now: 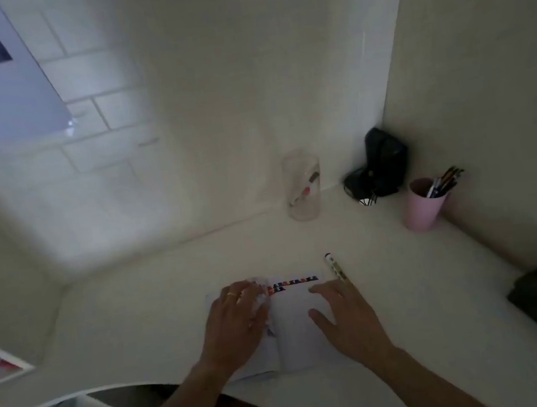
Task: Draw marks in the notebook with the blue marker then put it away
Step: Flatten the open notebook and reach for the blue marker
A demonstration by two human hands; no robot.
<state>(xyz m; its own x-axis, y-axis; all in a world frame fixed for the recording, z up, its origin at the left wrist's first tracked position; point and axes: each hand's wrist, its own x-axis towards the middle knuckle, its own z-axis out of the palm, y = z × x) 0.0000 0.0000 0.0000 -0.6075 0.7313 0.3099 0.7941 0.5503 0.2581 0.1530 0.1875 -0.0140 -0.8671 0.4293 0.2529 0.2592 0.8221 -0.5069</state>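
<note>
The left hand lies flat and open on the left page of the notebook, its fingers spread over curled page edges near the spine, seemingly to pin the book open. The right hand rests palm down on the right page, open and gripping nothing, steadying the sheet. Rows of red and dark marks run across the top of that page, just beyond both hands.

The marker lies on the desk just beside the notebook's upper right corner, near the right fingertips, within easy reach. It looks like a pale barrel with a dark cap; in this dim, soft view its blue colour cannot be confirmed. Farther back stand a clear jar holding one pen and a pink cup of pens, likely places for putting it away.
</note>
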